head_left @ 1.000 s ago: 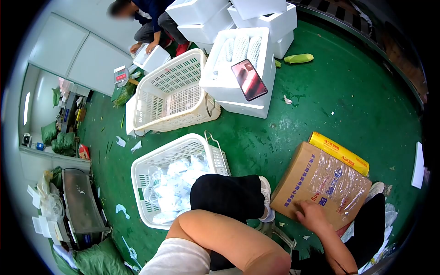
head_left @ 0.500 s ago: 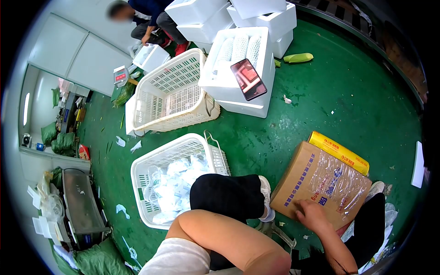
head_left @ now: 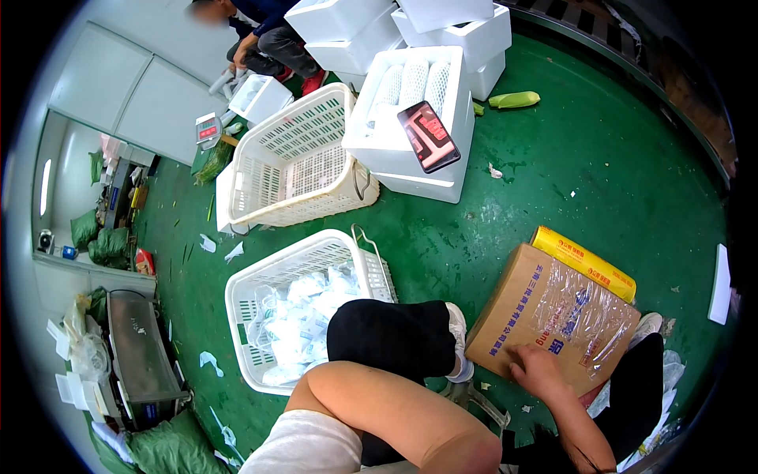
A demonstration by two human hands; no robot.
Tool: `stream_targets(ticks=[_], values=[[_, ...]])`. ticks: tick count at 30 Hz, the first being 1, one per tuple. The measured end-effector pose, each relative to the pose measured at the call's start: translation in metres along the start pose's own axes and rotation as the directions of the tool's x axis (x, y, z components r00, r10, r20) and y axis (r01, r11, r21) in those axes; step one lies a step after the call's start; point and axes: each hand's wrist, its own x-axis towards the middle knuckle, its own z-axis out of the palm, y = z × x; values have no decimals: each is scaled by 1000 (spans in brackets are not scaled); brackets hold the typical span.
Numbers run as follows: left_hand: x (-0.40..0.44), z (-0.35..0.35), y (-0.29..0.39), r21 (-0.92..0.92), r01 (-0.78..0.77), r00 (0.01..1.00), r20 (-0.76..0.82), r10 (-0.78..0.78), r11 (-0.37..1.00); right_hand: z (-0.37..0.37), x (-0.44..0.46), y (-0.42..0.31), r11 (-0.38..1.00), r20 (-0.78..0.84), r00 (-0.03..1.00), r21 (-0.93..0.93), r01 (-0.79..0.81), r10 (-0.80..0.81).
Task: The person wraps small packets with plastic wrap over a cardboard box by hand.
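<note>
My right hand (head_left: 542, 370) rests on the lower edge of a brown cardboard box (head_left: 505, 316) with blue printing and clear tape. Its fingers are slightly bent and apart, and nothing is held in them. My bare left arm (head_left: 395, 403) crosses the lower middle of the view, but the left hand itself is not visible. A yellow printed long box (head_left: 584, 263) lies against the far side of the cardboard box. Left of my knee (head_left: 387, 336) stands a white plastic basket (head_left: 237, 316) holding many small white packets (head_left: 304, 316).
A second basket (head_left: 253, 189) stands farther off. Beside it, a foam box (head_left: 410, 170) holds net-wrapped items and a phone (head_left: 428, 137). More foam boxes (head_left: 347, 55) are stacked behind. A corn cob (head_left: 513, 99) lies on the green floor. A co-worker (head_left: 272, 39) crouches by a small foam box (head_left: 260, 99).
The co-worker's hand has moved up and away from the small foam box, and their head has shifted up slightly. My right hand and the cardboard box have stayed put.
</note>
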Motion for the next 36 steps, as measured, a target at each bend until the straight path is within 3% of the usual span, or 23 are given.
stream_targets(ticks=[11,13,14,15,16,17,18,19,21,22,23,24,25,26,28,30,32,34,36], values=[[-2,7,2,5,77,997,-27,-77,997,4,-4,0,999,-17,1000,-48,19,-20],[0,6,3,-55,208,975,-67,-211,977,11,-5,3,998,-34,998,-27,59,-60],[2,4,3,-157,350,929,-70,-364,924,13,-11,9,999,-49,998,-13,46,-47],[3,-4,5,-381,551,797,-25,-604,742,6,-14,11,998,6,1000,-60,30,-30],[7,-14,9,-720,635,519,128,-845,280,-2,-14,15,995,57,998,-100,7,-1],[12,-28,14,-903,327,148,340,-929,-279,-3,-13,31,988,-73,990,-113,108,-116],[19,-44,17,-861,-45,-129,507,-852,-506,-40,-23,14,996,-115,993,-81,-24,14],[28,-60,19,-790,-317,-236,602,-763,-525,-79,-45,4,994,-309,951,-106,-12,-21],[50,-99,22,-647,-672,-315,689,-653,-359,-129,-100,5,990,-737,661,-113,87,-142],[64,-120,34,-590,-771,-296,666,-685,-240,-148,-137,11,992,-837,535,-74,98,-115],[77,-141,45,-507,-853,-278,641,-715,-123,-163,-179,17,969,-907,421,103,223,-1],[77,-154,54,-341,-933,-90,531,-842,-115,-156,-212,36,835,-944,257,307,457,207],[76,-167,63,-172,-968,103,388,-916,-181,-144,-243,61,783,-940,71,319,533,335],[75,-170,58,-57,-894,445,0,-895,-444,-126,-274,92,727,-886,-103,298,618,451],[95,-212,79,-164,-814,581,-253,-773,-558,-48,-314,199,773,-760,-245,478,418,602],[113,-256,99,-228,-595,796,-302,-525,-771,78,-349,319,478,-420,-274,855,201,865],[137,-294,133,-308,-493,869,-204,-450,-813,141,-378,350,356,-542,-362,810,-466,758],[147,-326,159,-406,-336,937,-50,-347,-849,178,-400,403,383,-557,-390,813,-439,734],[136,-351,198,-575,-199,977,-60,-202,-793,180,-417,459,189,-333,-554,934,-302,763]])
